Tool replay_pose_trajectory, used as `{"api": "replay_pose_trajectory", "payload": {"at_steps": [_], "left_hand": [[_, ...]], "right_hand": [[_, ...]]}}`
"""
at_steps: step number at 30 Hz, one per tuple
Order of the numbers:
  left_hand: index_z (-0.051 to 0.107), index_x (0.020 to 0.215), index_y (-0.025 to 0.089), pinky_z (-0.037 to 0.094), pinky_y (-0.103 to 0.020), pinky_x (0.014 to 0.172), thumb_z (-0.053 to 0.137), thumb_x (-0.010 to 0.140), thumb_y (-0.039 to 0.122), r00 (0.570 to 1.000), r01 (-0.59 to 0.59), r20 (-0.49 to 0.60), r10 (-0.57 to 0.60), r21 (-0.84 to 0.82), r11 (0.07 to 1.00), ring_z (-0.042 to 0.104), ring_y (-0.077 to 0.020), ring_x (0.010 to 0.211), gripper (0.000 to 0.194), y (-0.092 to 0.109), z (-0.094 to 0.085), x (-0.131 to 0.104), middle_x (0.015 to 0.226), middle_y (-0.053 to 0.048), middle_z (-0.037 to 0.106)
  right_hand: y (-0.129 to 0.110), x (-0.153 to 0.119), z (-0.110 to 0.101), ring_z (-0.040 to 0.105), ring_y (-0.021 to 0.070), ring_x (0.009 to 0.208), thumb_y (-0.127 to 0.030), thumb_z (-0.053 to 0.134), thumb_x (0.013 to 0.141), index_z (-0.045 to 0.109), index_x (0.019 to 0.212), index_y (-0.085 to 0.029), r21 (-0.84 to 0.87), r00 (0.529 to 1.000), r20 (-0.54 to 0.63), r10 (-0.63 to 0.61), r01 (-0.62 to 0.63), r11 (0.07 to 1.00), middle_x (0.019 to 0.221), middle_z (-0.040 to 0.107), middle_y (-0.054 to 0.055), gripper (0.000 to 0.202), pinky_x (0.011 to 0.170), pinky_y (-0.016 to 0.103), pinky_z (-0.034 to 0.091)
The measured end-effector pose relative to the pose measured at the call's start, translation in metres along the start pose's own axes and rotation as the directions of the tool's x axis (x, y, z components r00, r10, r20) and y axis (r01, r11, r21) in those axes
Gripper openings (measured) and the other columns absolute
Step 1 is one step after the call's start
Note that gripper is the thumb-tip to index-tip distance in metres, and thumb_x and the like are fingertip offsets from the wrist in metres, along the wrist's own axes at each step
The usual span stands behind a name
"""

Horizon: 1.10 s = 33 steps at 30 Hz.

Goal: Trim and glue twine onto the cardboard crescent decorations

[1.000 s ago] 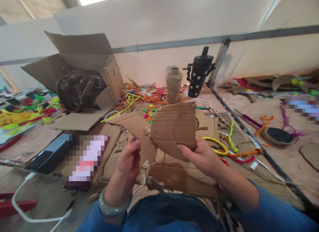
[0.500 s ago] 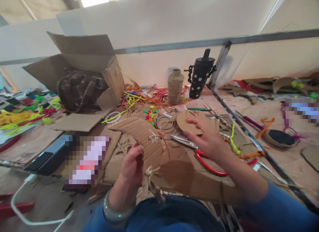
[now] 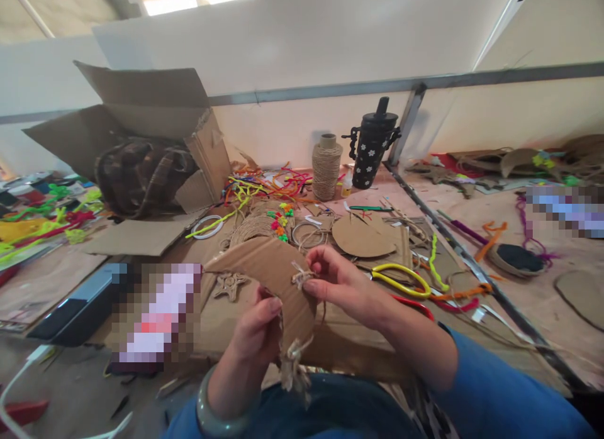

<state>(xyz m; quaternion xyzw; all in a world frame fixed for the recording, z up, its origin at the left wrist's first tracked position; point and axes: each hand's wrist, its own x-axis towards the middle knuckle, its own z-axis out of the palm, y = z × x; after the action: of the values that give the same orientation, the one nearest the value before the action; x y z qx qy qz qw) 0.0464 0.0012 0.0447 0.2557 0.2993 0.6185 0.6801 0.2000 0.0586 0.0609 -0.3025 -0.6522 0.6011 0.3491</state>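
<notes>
Our right hand [image 3: 342,282] has come back from the table and now pinches the twine knot [image 3: 299,277] on the curved cardboard strip [image 3: 271,269]. Our left hand [image 3: 257,326] grips the strip's lower part, over our lap.

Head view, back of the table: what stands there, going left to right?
Open brown cardboard box holding a dark plaid bag → tangle of coloured pipe cleaners → tan spool of jute twine → small glue bottle → black flower-dotted drink bottle → grey metal divider rail.
</notes>
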Motion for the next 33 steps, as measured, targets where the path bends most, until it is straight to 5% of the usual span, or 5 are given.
{"api": "replay_pose_trajectory", "payload": {"at_steps": [12, 19, 25, 29, 33], "left_hand": [[0.073, 0.092, 0.022, 0.056, -0.046, 0.090, 0.084, 0.054, 0.036, 0.997, -0.044, -0.054, 0.050, 0.103, 0.994, 0.069, -0.0360, 0.100, 0.042, 0.010, 0.001, 0.000, 0.088, -0.007, 0.079], [0.071, 0.098, 0.025, 0.053, -0.028, 0.081, 0.087, 0.053, 0.021, 0.904, -0.211, -0.256, 0.344, 0.432, 0.877, 0.067, -0.0210, 0.096, 0.048, 0.041, -0.031, 0.024, 0.097, -0.001, 0.074], [0.060, 0.126, 0.021, 0.050, -0.040, 0.090, 0.076, 0.068, 0.030, 0.894, -0.072, -0.152, 0.422, 0.879, 0.470, 0.064, -0.0301, 0.109, 0.060, 0.051, -0.061, 0.050, 0.125, -0.012, 0.066], [0.062, 0.121, 0.019, 0.047, -0.051, 0.095, 0.068, 0.070, 0.030, 0.888, -0.022, -0.023, 0.460, 0.995, 0.093, 0.062, -0.0359, 0.110, 0.052, 0.054, -0.068, 0.057, 0.120, -0.015, 0.067], [0.067, 0.109, 0.020, 0.039, -0.053, 0.104, 0.068, 0.068, 0.027, 0.890, -0.069, 0.084, 0.449, 0.996, -0.049, 0.057, -0.0385, 0.116, 0.041, 0.054, -0.071, 0.062, 0.116, -0.015, 0.068]], "right_hand": [[0.018, -0.002, -0.004, 0.064, 0.0179, 0.091, -0.040, 0.055, 0.088, 0.050, 0.113, -0.021, -0.279, 0.999, 0.039, -0.025, 0.035, 0.960, 0.102, 0.065, 0.006, 0.032, 0.076, 0.032, 0.053], [0.036, -0.005, -0.109, 0.058, 0.0314, 0.114, -0.033, 0.064, 0.087, 0.063, 0.112, -0.016, -0.834, 0.983, -0.184, -0.029, -0.140, 0.533, 0.117, 0.064, 0.015, 0.030, 0.100, 0.055, 0.040], [0.057, -0.006, -0.150, 0.058, 0.0261, 0.112, -0.036, 0.061, 0.092, 0.058, 0.121, -0.018, -0.951, 0.975, -0.219, -0.042, -0.204, 0.232, 0.129, 0.057, 0.010, 0.034, 0.094, 0.050, 0.048], [0.062, -0.007, -0.150, 0.061, 0.0248, 0.108, -0.037, 0.060, 0.093, 0.057, 0.123, -0.019, -0.970, 0.980, -0.182, -0.076, -0.167, 0.175, 0.127, 0.059, 0.010, 0.035, 0.091, 0.048, 0.051], [0.063, -0.010, -0.150, 0.059, 0.0255, 0.110, -0.038, 0.060, 0.092, 0.059, 0.120, -0.018, -0.981, 0.977, -0.121, -0.174, -0.091, 0.170, 0.126, 0.060, 0.009, 0.034, 0.093, 0.050, 0.049]]}}
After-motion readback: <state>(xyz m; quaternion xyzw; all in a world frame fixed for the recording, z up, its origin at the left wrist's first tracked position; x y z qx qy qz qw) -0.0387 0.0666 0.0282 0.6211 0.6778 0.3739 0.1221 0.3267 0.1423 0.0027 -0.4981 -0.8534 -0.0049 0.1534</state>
